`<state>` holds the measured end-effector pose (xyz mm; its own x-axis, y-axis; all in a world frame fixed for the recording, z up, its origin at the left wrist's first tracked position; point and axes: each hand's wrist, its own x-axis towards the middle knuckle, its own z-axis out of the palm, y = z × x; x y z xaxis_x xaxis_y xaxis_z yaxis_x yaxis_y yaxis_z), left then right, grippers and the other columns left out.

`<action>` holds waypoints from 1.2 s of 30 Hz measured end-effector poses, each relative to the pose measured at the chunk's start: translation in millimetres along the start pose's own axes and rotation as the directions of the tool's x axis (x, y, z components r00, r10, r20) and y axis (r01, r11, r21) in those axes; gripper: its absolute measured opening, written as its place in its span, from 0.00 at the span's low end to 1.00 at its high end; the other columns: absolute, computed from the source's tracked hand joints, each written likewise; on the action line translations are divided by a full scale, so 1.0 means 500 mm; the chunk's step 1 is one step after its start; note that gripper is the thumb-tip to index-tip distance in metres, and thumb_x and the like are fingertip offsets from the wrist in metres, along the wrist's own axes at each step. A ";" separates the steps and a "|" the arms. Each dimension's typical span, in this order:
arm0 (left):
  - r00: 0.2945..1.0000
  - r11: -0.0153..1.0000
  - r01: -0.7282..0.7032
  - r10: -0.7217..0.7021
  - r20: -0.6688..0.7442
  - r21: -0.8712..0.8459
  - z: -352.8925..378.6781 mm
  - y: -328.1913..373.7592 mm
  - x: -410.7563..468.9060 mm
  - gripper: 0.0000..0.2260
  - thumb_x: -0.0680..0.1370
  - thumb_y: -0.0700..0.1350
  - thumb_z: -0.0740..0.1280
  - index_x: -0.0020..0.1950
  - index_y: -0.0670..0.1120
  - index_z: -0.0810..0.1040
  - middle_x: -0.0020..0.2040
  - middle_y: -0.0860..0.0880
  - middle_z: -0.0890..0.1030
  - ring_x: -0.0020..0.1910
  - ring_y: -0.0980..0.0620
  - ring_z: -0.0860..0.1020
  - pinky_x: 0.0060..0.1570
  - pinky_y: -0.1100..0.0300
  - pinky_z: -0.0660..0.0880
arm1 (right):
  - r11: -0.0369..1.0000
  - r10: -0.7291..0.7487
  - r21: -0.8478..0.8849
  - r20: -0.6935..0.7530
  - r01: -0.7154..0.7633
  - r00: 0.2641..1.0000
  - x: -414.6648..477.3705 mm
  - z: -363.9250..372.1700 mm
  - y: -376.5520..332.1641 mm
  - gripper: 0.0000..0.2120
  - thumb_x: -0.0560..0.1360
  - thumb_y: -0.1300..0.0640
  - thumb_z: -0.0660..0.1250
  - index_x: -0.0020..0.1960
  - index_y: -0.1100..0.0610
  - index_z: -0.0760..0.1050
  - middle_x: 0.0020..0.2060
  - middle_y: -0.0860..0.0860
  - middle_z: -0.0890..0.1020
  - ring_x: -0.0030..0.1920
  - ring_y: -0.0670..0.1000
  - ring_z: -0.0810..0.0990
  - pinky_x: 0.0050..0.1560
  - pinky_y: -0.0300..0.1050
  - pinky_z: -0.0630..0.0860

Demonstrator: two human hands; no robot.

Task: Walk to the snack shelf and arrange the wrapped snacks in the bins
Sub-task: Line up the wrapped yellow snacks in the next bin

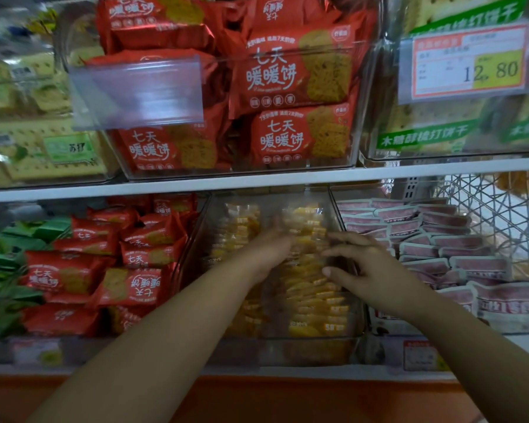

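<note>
- Head view: both bare forearms reach into the clear middle bin [333, 203] on the lower shelf.
- The yellow wrapped snacks [312, 300] stand in rows inside that bin, filling it from front to back.
- The left hand [274, 247] lies among the packs at the middle of the bin. It is motion-blurred, so I cannot tell whether its fingers are straight or holding anything.
- The right hand [370, 270] is spread, fingers lightly bent, with fingertips and thumb touching the tops of the right-hand row.
- Just left, a bin holds red biscuit packs [83, 276] lying loosely at mixed angles, with green packs [3, 264] beyond.
- Just right, pink-and-white packs [458, 254] lie stacked in their own bin, beside a wire basket [495, 209].
- On the upper shelf, a clear bin holds larger red packs [290, 83]; a price tag [468, 65] reads 12.80.
</note>
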<state>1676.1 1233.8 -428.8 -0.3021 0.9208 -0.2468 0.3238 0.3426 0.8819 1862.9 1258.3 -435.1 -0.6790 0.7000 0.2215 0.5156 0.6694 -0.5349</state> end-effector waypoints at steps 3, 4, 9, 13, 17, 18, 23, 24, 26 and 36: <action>0.989 0.976 0.071 -0.096 -0.113 -0.207 0.018 0.005 0.008 0.30 0.69 0.47 0.63 0.72 0.44 0.64 0.59 0.41 0.78 0.56 0.42 0.77 0.58 0.47 0.75 | 0.996 0.051 0.082 -0.066 -0.045 0.997 -0.006 -0.003 -0.006 0.30 0.74 0.48 0.66 0.73 0.45 0.59 0.73 0.45 0.57 0.73 0.48 0.56 0.66 0.37 0.53; 0.986 0.965 0.095 -0.125 -0.109 -0.246 0.025 0.008 0.012 0.33 0.67 0.47 0.64 0.72 0.45 0.64 0.59 0.41 0.78 0.55 0.42 0.78 0.57 0.46 0.75 | 0.991 0.086 0.111 -0.086 -0.076 0.993 -0.008 -0.005 -0.007 0.32 0.75 0.48 0.66 0.74 0.46 0.55 0.74 0.45 0.56 0.74 0.47 0.54 0.65 0.36 0.52; 0.988 0.971 0.096 -0.120 -0.101 -0.219 0.038 0.001 0.042 0.39 0.54 0.54 0.69 0.65 0.45 0.71 0.56 0.43 0.79 0.52 0.43 0.79 0.54 0.47 0.78 | 0.975 0.088 0.213 -0.067 -0.072 0.994 -0.002 -0.003 -0.005 0.27 0.77 0.51 0.63 0.73 0.46 0.59 0.63 0.45 0.71 0.62 0.45 0.70 0.57 0.35 0.64; 0.985 0.978 0.100 -0.124 -0.120 -0.185 0.040 0.001 0.038 0.20 0.64 0.54 0.71 0.53 0.50 0.74 0.59 0.43 0.76 0.55 0.43 0.77 0.56 0.50 0.76 | 0.969 0.079 0.239 -0.071 -0.060 0.994 -0.003 -0.005 -0.001 0.27 0.76 0.52 0.64 0.73 0.44 0.59 0.59 0.41 0.69 0.57 0.40 0.68 0.55 0.32 0.63; 0.989 0.989 0.083 -0.097 -0.108 -0.126 0.041 -0.009 0.045 0.35 0.58 0.61 0.73 0.61 0.50 0.71 0.63 0.45 0.73 0.59 0.45 0.75 0.58 0.47 0.74 | 0.970 0.074 0.236 -0.084 -0.052 0.994 -0.001 -0.004 0.006 0.27 0.76 0.52 0.65 0.73 0.46 0.60 0.59 0.41 0.69 0.57 0.40 0.67 0.51 0.25 0.63; 0.989 0.990 0.090 -0.102 -0.107 -0.110 0.039 -0.010 0.042 0.45 0.54 0.63 0.73 0.68 0.49 0.66 0.65 0.45 0.71 0.61 0.44 0.73 0.59 0.47 0.73 | 0.970 0.072 0.237 -0.085 -0.050 0.994 -0.001 -0.004 0.006 0.27 0.76 0.52 0.65 0.72 0.46 0.60 0.58 0.41 0.69 0.57 0.39 0.67 0.48 0.21 0.62; 0.996 0.987 -0.052 0.041 -0.074 -0.153 0.032 -0.029 0.043 0.43 0.67 0.54 0.74 0.74 0.48 0.54 0.66 0.46 0.71 0.59 0.48 0.75 0.51 0.57 0.76 | 0.970 0.069 0.237 -0.069 -0.051 0.995 0.001 -0.003 0.008 0.29 0.76 0.51 0.65 0.74 0.47 0.58 0.66 0.45 0.70 0.63 0.44 0.69 0.58 0.33 0.64; 0.997 0.984 -0.072 0.065 -0.048 -0.165 0.030 -0.033 0.044 0.40 0.69 0.52 0.73 0.74 0.47 0.54 0.64 0.46 0.74 0.56 0.49 0.77 0.47 0.58 0.76 | 0.970 0.071 0.239 -0.070 -0.053 0.995 0.001 -0.002 0.008 0.30 0.76 0.51 0.65 0.74 0.47 0.58 0.67 0.46 0.70 0.64 0.45 0.69 0.59 0.35 0.64; 0.994 0.982 -0.108 0.104 -0.034 -0.154 0.031 -0.034 0.040 0.35 0.68 0.51 0.74 0.71 0.43 0.63 0.57 0.46 0.80 0.51 0.50 0.80 0.48 0.57 0.78 | 0.969 0.073 0.242 -0.078 -0.052 0.994 0.002 -0.002 0.007 0.29 0.75 0.51 0.65 0.74 0.47 0.59 0.66 0.46 0.70 0.64 0.45 0.69 0.59 0.35 0.64; 0.997 0.992 -0.067 0.071 0.037 -0.109 0.035 -0.023 0.022 0.32 0.72 0.51 0.72 0.70 0.52 0.59 0.50 0.56 0.74 0.48 0.55 0.75 0.49 0.58 0.74 | 0.965 0.085 0.255 -0.082 -0.062 0.993 0.000 -0.001 0.001 0.28 0.75 0.53 0.66 0.73 0.46 0.60 0.58 0.41 0.70 0.59 0.42 0.70 0.58 0.36 0.65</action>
<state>1685.0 1243.2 -448.9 -0.2447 0.9492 -0.1979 0.2440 0.2578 0.9349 1863.3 1258.8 -434.7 -0.5873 0.7726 0.2410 0.4061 0.5389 -0.7380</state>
